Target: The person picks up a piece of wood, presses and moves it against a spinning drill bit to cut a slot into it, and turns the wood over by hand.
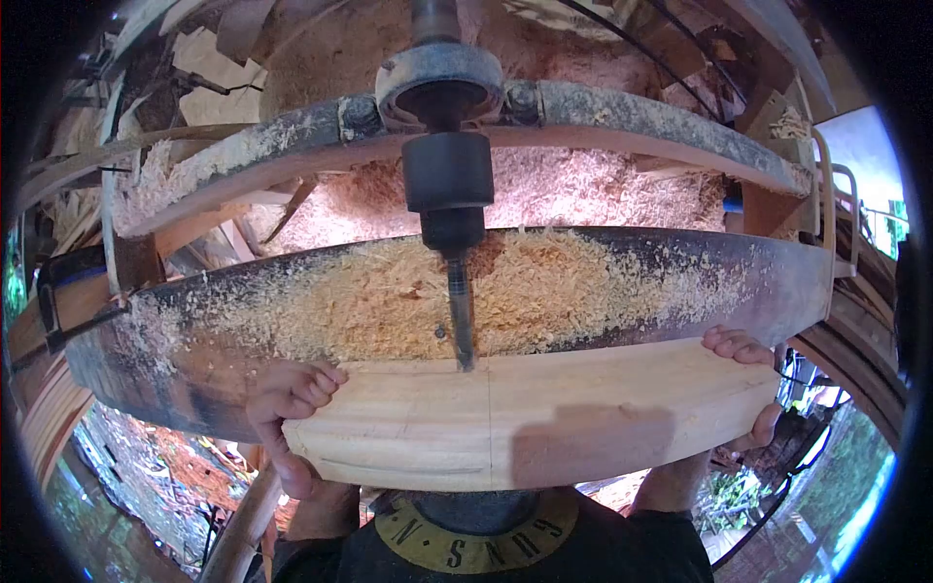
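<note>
Pale wooden block (573, 389) with a smooth, gently curved near edge, held at both ends.

Inspected at the near side of the long, dark, sawdust-strewn table (797, 277): my left hand (292, 413) is partly closed on the block's left end, fingers curled at the far corner and thumb at the near one. My right hand (748, 384) is likewise partly closed on the right end, fingers over the far corner, thumb low at the side. The grey metal drill bit (461, 311), mounted in a black cylindrical chuck (448, 175), points down at the block's far edge, just left of a thin line across the wood (contact at the tip cannot be confirmed). Yellowish sawdust (389, 296) lies heaped behind the block; a dark shadow falls on its right half.
</note>
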`<state>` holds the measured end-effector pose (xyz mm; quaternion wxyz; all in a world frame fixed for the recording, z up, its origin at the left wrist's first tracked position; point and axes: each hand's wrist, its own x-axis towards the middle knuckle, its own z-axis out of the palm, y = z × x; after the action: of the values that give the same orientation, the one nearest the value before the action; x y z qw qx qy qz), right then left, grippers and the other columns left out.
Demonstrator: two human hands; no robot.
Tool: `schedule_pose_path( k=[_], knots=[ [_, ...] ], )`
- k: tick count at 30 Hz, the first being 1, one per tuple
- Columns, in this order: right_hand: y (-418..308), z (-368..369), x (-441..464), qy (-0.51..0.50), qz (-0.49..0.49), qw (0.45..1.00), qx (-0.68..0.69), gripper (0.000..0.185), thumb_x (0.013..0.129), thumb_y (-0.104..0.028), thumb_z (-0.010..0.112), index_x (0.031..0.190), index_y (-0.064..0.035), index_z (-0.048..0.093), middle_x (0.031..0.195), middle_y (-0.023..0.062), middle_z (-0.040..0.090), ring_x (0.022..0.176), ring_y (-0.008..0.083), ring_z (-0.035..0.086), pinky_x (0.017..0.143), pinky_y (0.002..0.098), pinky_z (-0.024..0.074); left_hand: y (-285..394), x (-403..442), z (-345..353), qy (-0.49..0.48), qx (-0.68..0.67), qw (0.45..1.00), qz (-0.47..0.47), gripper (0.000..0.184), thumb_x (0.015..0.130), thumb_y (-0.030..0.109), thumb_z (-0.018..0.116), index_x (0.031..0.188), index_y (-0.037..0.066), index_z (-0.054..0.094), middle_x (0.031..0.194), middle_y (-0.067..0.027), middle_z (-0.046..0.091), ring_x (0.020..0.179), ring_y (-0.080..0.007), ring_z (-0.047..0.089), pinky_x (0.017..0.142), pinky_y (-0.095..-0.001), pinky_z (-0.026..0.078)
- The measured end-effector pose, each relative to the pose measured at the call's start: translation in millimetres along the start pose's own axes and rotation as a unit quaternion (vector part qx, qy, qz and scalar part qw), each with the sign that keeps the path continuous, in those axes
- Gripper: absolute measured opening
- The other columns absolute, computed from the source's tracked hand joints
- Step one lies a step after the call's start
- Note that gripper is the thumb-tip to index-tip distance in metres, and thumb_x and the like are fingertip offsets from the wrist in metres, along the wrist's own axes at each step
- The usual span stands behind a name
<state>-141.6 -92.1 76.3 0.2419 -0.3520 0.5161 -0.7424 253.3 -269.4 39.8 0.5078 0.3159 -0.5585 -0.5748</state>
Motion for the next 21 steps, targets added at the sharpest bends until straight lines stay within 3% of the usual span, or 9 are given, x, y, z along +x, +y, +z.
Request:
schedule_pose_path(
  k=[9, 14, 18, 21],
  knots=[
    [2.5, 3.7, 5.0, -0.003, -0.012, 1.000, 0.002, 0.067, 0.090, -0.058, 0.042, 0.107, 0.0040, 0.059, 0.098, 0.0197, 0.063, 0.093, 0.0338, 0.058, 0.093, 0.0495, 0.0424, 7.8, 4.2, 18.3, 0.061, 0.045, 0.997, 0.000, 0.062, 0.093, 0.067, 0.058, 0.097, 0.006, 0.051, 0.093, -0.0111, 0.048, 0.085, -0.0235, 0.049, 0.083, -0.0438, 0.050],
    [3.4, 11.7, 4.7, 0.020, -0.008, 0.999, 0.031, 0.066, 0.091, -0.058, 0.043, 0.108, 0.0039, 0.060, 0.098, 0.0199, 0.064, 0.092, 0.0348, 0.060, 0.093, 0.0492, 0.0440, 8.8, 3.3, 18.0, 0.087, -0.006, 0.996, -0.029, 0.061, 0.094, 0.065, 0.057, 0.100, 0.005, 0.051, 0.094, -0.0114, 0.049, 0.086, -0.0239, 0.050, 0.083, -0.0446, 0.050],
    [3.0, 6.5, 8.2, 0.010, 0.011, 0.999, 0.032, 0.066, 0.091, -0.057, 0.045, 0.110, 0.0039, 0.060, 0.100, 0.0201, 0.064, 0.097, 0.0348, 0.060, 0.094, 0.0488, 0.0451, 0.4, 7.2, 25.0, 0.093, 0.013, 0.995, 0.028, 0.060, 0.095, 0.064, 0.057, 0.101, 0.004, 0.050, 0.096, -0.0115, 0.049, 0.085, -0.0240, 0.050, 0.082, -0.0446, 0.049],
    [3.2, 8.7, 7.0, 0.029, 0.050, 0.993, 0.108, 0.072, 0.091, -0.061, 0.048, 0.114, 0.0054, 0.060, 0.104, 0.0229, 0.063, 0.103, 0.0356, 0.060, 0.092, 0.0478, 0.0461, -0.9, 12.2, 25.6, 0.083, -0.005, 0.996, 0.040, 0.060, 0.095, 0.063, 0.057, 0.103, 0.004, 0.051, 0.096, -0.0117, 0.049, 0.085, -0.0239, 0.050, 0.082, -0.0446, 0.050]
  ],
)
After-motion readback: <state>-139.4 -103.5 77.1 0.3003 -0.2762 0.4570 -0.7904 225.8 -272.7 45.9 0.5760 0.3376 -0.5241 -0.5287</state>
